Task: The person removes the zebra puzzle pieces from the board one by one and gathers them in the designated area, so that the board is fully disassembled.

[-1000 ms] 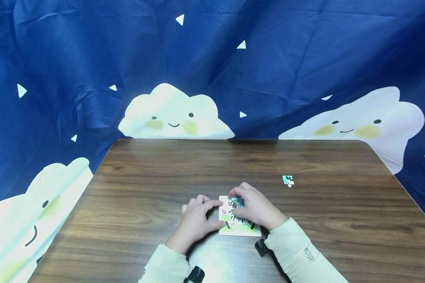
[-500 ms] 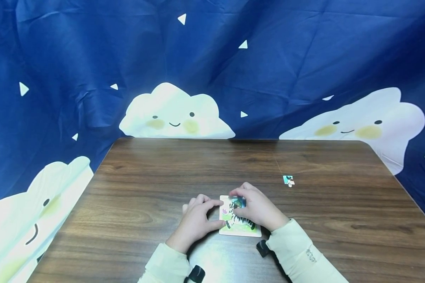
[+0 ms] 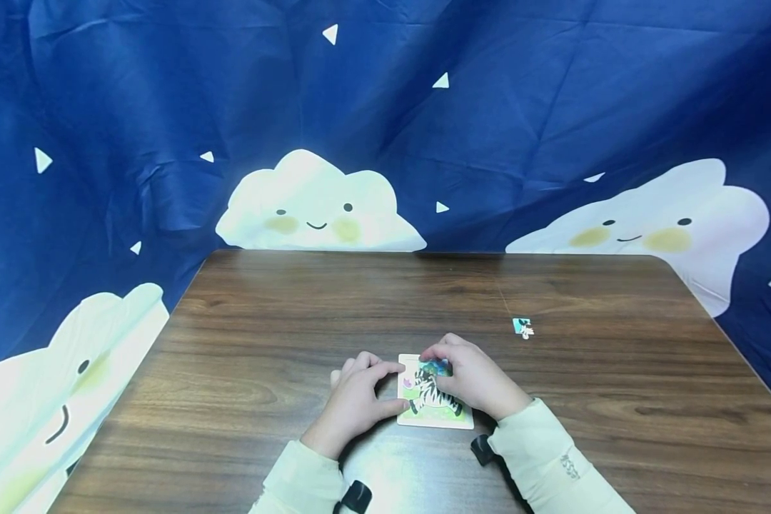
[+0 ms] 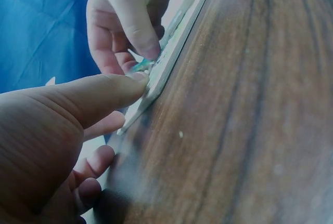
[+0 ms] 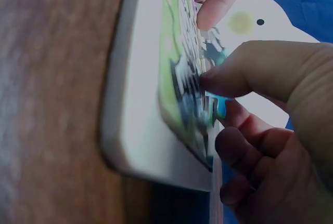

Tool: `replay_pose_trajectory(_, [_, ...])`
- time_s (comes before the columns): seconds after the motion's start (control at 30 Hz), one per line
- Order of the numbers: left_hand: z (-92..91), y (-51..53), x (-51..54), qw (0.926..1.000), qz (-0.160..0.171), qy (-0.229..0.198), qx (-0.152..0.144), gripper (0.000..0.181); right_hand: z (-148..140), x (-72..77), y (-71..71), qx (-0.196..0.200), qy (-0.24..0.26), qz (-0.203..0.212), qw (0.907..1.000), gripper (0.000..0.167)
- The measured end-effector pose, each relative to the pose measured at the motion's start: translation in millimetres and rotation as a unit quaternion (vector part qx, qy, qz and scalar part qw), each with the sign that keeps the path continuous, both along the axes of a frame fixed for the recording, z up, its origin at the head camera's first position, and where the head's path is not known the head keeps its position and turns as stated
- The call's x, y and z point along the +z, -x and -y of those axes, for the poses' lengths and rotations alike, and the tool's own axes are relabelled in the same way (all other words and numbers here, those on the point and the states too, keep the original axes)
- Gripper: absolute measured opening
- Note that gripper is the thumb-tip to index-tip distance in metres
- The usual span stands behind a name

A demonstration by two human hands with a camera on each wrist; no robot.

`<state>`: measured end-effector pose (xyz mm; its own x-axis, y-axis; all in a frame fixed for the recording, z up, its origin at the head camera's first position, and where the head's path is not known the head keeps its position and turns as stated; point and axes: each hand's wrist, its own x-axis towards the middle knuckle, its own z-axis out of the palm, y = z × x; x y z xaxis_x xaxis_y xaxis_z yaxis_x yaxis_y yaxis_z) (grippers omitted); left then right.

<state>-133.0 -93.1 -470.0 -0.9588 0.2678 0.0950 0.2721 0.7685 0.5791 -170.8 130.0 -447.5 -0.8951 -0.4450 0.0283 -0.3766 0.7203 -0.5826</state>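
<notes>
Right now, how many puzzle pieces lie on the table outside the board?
1: the loose puzzle piece on the table, beyond the right hand. Others may be hidden.

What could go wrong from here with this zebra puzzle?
The right hand pinches a blue-green puzzle piece at the zebra puzzle board; it might seat crooked. The left hand touches only the board's left edge, so the board may slide. A loose puzzle piece lies apart and might get knocked.

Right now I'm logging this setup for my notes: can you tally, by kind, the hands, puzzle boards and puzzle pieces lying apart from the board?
Hands: 2 (left hand, right hand)
Puzzle board: 1
Separate puzzle piece: 1
Total: 4
</notes>
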Motion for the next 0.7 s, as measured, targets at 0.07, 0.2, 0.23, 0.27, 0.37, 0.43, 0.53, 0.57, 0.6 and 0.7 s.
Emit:
replay_pose_trajectory(0.07, [-0.1,-0.2,0.4,1.0000,0.001,0.000,0.001,0.052,-0.8,0.2,-0.8,0.002,-0.009,0.001,1.0000,0.034])
replay_pose_trajectory(0.2, [-0.3,-0.7,1.2,1.0000,0.001,-0.002,0.001,0.053,-2.3,1.5,-1.7,0.004,-0.026,0.007,0.9996,0.036])
replay_pose_trajectory(0.23, [-0.5,-0.6,1.3,1.0000,0.001,-0.002,0.001,0.053,-2.9,1.9,-1.8,0.005,-0.031,0.008,0.9995,0.037])
replay_pose_trajectory(0.27, [-0.7,-0.6,1.4,1.0000,0.001,-0.002,0.001,0.053,-3.4,2.5,-1.9,0.006,-0.036,0.008,0.9993,0.039])
replay_pose_trajectory(0.37, [-1.0,-0.4,1.4,1.0000,0.002,-0.001,0.001,0.053,-5.0,3.1,-2.4,0.014,-0.048,-0.003,0.9987,0.041])
replay_pose_trajectory(0.43, [-1.1,-0.2,1.3,1.0000,0.002,0.000,0.001,0.053,-6.2,2.9,-2.8,0.019,-0.053,-0.014,0.9983,0.042])
replay_pose_trajectory(0.53, [-1.1,-0.2,1.0,1.0000,0.001,-0.002,0.000,0.053,-7.9,2.2,-2.6,0.021,-0.049,-0.034,0.9980,0.041])
replay_pose_trajectory(0.57, [-1.1,-0.2,0.9,1.0000,0.001,-0.002,0.000,0.053,-8.3,2.1,-2.5,0.021,-0.045,-0.036,0.9981,0.039])
replay_pose_trajectory(0.6, [-1.1,-0.2,0.7,1.0000,0.001,-0.002,0.001,0.053,-8.7,2.3,-2.4,0.020,-0.040,-0.036,0.9984,0.038])
replay_pose_trajectory(0.7, [-0.9,-0.4,0.2,1.0000,0.000,-0.001,0.002,0.053,-10.1,3.3,-2.2,0.018,-0.025,-0.032,0.9990,0.032])
